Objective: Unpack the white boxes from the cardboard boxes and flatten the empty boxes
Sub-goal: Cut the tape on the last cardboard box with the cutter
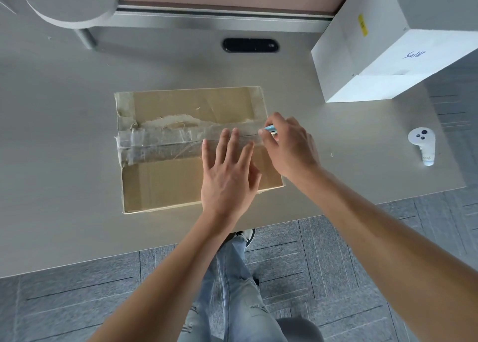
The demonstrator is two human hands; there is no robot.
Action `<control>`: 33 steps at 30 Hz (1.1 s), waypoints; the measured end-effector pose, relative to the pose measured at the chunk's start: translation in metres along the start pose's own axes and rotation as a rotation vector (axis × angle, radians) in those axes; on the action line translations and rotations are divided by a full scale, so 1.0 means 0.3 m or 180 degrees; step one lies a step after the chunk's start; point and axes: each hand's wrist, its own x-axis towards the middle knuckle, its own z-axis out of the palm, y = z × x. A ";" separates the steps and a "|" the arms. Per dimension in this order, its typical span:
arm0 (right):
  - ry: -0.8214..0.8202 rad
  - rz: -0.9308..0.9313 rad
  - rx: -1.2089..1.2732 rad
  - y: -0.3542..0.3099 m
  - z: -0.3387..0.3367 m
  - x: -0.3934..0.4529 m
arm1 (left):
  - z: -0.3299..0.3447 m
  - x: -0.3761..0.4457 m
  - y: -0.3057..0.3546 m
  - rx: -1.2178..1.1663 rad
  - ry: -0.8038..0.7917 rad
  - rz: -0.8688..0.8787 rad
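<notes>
A closed cardboard box (165,181) lies on the grey table (59,145), its top seam covered by a wide band of clear tape (160,142). My left hand (229,176) rests flat on the right part of the lid, fingers spread. My right hand (291,145) is at the right end of the taped seam, pinching a small light-blue cutter (270,129) whose tip touches the tape. A white box (388,47) with handwriting and a yellow sticker stands at the back right of the table.
A white handheld controller (423,144) lies on the table at the right. A round grey lamp base (69,3) and a dark cable slot (251,45) are at the back. The table's front edge runs just below the box, with carpet and my legs beyond.
</notes>
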 end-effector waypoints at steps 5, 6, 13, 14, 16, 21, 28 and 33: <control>0.0051 0.0013 -0.0215 -0.034 0.001 0.010 | 0.002 -0.001 -0.002 0.0029 -0.0022 0.0001; 0.0040 0.0054 -0.0210 -0.036 -0.001 0.011 | 0.002 -0.001 -0.002 0.0025 -0.0015 0.0004; 0.0123 0.0163 0.0067 -0.010 0.015 0.006 | -0.002 -0.001 -0.001 0.0021 0.0030 0.0007; 0.0139 0.0206 0.0151 -0.004 0.016 0.005 | -0.003 -0.002 -0.001 0.0016 0.0037 0.0004; 0.0148 0.0324 0.0376 0.009 0.019 0.009 | -0.004 -0.001 0.000 0.0016 0.0020 0.0001; 0.0073 0.0853 0.1211 0.045 0.016 0.018 | -0.008 0.002 -0.002 0.0023 -0.0049 -0.0007; -0.0235 0.1055 0.1928 0.085 0.001 0.008 | -0.013 0.004 0.001 0.0038 -0.0116 -0.0016; -0.0424 0.1429 0.2788 0.121 0.043 0.015 | -0.018 0.008 0.002 -0.0017 -0.0160 -0.0057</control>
